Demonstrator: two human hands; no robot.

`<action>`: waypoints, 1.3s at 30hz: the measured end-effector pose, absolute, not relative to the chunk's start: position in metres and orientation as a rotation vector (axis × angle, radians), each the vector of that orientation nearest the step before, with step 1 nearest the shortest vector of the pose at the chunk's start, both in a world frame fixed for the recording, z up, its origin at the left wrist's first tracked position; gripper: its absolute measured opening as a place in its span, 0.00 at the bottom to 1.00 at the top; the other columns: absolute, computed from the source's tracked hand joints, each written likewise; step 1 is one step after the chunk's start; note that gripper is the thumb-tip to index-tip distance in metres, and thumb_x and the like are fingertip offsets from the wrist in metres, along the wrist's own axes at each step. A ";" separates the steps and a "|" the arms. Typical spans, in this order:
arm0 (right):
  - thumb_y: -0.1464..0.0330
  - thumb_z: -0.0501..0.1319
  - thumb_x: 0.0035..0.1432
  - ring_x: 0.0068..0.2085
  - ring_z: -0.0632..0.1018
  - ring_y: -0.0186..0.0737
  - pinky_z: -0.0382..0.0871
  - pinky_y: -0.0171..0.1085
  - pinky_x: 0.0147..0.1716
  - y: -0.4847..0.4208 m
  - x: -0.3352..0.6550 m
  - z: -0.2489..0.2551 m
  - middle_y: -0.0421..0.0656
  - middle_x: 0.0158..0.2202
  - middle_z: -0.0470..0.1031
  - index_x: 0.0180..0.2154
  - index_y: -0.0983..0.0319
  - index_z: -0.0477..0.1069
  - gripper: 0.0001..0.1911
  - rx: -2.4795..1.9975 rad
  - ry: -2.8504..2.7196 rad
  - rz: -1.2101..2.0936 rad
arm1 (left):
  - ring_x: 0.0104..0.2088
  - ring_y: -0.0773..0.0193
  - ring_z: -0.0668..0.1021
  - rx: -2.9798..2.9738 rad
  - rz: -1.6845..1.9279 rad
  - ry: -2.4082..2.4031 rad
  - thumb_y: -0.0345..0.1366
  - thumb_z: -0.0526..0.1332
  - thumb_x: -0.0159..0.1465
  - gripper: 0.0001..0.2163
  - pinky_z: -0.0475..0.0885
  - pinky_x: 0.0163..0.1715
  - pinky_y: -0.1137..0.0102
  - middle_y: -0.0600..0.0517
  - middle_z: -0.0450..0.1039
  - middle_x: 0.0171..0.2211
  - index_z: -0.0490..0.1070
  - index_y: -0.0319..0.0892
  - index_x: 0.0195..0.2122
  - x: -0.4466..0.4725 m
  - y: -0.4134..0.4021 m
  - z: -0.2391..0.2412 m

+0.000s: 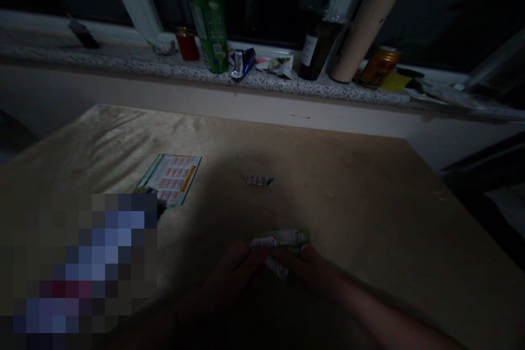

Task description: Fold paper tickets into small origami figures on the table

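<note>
Low in the head view, a crumpled green-and-white wrapper lies between both hands over the table. My left hand is closed on its left side, and my right hand grips the right side. The fingertips of the two hands come close together at the lower edge, where a pale flap hangs down. Deep shadow hides most finger detail and whatever the wrapper holds. Beyond the hands, a small torn printed strip rests on the table.
A printed card lies on the cloth-covered table at left. Along the granite windowsill stand a green can-like container, a dark cup, a cardboard tube and a golden can. A pixelated patch covers the lower left.
</note>
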State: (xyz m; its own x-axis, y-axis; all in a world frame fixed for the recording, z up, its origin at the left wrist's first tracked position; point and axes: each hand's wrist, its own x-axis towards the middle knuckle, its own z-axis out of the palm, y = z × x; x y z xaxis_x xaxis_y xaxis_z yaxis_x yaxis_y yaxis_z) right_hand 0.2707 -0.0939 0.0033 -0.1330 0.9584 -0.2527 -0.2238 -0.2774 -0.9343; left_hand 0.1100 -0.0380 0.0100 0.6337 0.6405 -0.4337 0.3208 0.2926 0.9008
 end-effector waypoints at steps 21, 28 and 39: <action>0.59 0.66 0.51 0.23 0.69 0.29 0.60 0.31 0.24 -0.083 0.284 -0.014 0.39 0.25 0.71 0.31 0.65 0.74 0.14 -0.917 -0.666 1.717 | 0.23 0.66 0.68 1.057 0.409 1.056 0.60 0.60 0.52 0.24 0.61 0.21 0.74 0.56 0.66 0.22 0.68 0.40 0.29 0.110 -0.039 -0.003; 0.60 0.66 0.51 0.23 0.69 0.29 0.61 0.29 0.22 -0.083 0.286 -0.016 0.40 0.26 0.73 0.33 0.65 0.76 0.14 -0.921 -0.808 1.724 | 0.23 0.65 0.70 1.072 0.352 0.924 0.59 0.57 0.55 0.24 0.63 0.24 0.73 0.52 0.72 0.26 0.71 0.39 0.35 0.112 -0.038 0.010; 0.63 0.67 0.50 0.26 0.71 0.30 0.65 0.30 0.25 -0.081 0.289 -0.012 0.42 0.33 0.76 0.44 0.60 0.76 0.17 -0.930 -0.852 1.770 | 0.21 0.65 0.69 1.107 0.354 0.932 0.55 0.56 0.58 0.21 0.62 0.21 0.73 0.52 0.72 0.22 0.71 0.40 0.28 0.112 -0.037 0.008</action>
State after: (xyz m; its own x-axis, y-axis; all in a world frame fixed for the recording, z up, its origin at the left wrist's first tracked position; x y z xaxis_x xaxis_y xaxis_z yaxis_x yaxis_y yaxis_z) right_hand 0.2894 -0.0812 -0.0116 -0.2794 0.9339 -0.2233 -0.4082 -0.3260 -0.8527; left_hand 0.1119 -0.0374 0.0076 0.5883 0.6642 -0.4612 0.1901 0.4408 0.8772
